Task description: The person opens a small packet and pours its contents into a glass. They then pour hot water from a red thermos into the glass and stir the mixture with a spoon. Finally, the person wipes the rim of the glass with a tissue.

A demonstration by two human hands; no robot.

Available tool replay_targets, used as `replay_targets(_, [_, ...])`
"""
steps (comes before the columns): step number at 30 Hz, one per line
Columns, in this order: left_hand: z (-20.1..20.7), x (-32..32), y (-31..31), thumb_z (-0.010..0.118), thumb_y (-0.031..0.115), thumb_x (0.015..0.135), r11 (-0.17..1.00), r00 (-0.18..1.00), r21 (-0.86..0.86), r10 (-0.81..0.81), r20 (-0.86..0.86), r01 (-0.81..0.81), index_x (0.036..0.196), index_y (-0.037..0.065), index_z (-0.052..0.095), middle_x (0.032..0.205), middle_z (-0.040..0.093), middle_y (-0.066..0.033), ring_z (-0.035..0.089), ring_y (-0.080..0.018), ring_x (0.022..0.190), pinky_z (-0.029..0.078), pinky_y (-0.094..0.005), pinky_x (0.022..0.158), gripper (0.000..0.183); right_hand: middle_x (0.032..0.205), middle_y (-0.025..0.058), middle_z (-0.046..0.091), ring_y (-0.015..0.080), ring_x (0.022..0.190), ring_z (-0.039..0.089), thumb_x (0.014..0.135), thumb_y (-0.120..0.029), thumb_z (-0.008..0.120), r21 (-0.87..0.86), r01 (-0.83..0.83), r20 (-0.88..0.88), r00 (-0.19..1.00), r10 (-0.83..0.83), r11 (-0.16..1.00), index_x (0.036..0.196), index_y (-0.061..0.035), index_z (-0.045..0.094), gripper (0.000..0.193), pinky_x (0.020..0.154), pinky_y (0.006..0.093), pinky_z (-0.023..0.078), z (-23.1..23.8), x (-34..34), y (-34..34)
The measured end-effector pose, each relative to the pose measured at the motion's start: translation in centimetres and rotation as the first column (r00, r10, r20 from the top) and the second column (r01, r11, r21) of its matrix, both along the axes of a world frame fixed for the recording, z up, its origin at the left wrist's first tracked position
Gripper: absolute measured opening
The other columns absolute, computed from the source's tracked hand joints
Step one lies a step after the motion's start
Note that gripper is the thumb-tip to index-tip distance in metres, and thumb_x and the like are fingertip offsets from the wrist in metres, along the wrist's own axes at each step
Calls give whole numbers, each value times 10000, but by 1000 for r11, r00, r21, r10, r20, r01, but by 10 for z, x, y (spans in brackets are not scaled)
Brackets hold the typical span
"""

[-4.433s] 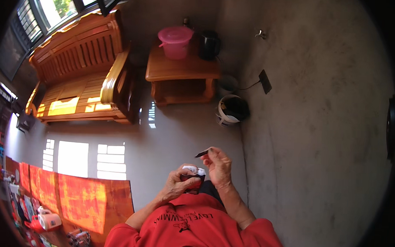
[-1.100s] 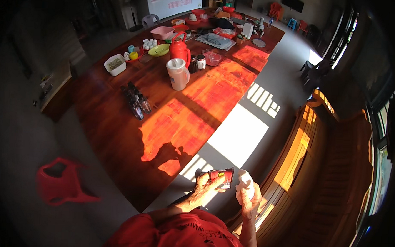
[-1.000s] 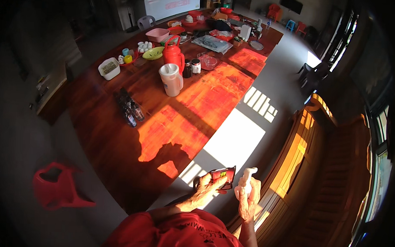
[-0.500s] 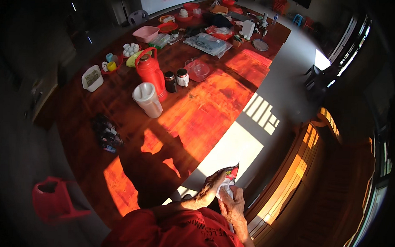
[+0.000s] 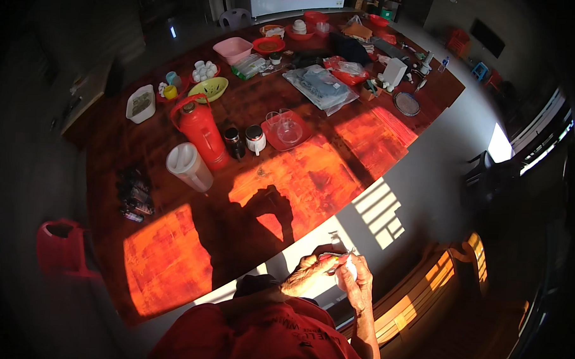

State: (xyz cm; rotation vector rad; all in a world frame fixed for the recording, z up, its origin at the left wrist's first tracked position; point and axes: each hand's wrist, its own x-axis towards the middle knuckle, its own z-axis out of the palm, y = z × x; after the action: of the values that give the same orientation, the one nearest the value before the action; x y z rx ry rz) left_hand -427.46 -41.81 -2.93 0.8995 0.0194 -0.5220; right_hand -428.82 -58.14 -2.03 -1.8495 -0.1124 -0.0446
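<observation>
Beyond the table's near right edge, my left hand (image 5: 306, 274) is closed on a small packet (image 5: 328, 257) with red, white and dark colours. My right hand (image 5: 358, 287) pinches at the packet's right end, beside a bright white part (image 5: 347, 273). Sunlight washes out detail here, so I cannot tell whether the white part belongs to the packet. Both hands are held close together in front of my red shirt.
On the wooden table (image 5: 287, 186) stand a white lidded pitcher (image 5: 190, 168), a red thermos (image 5: 202, 133), two mugs and a red tray (image 5: 286, 130). A dark bundle (image 5: 135, 193) lies left. A wooden bench (image 5: 416, 298) is at right, a red chair (image 5: 62, 247) at left.
My hands have lifted slightly, and the packet has tipped from upright to nearly flat between them. The view has turned, so the table appears shifted.
</observation>
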Motion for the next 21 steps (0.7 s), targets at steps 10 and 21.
replay_targets(10, [-28,125,-33,526,159,944,997,986,20,65,151,-69,1295,51,495,1192,573,-47,536,-136,1096,426,-313,954,368,935,31,615,107,855,574,791,-17,710,242,-342,-287,869,404,908,1065,-57,647,284,738,250,485,-32,132,-69])
replay_targets(21, [-3,290,-83,480,163,960,995,983,-14,-97,159,100,1146,1,575,1261,524,-107,515,-178,1132,409,-335,967,264,990,13,646,103,896,579,790,-39,716,260,-247,-426,838,340,934,1088,-50,655,305,808,266,475,-25,259,-123])
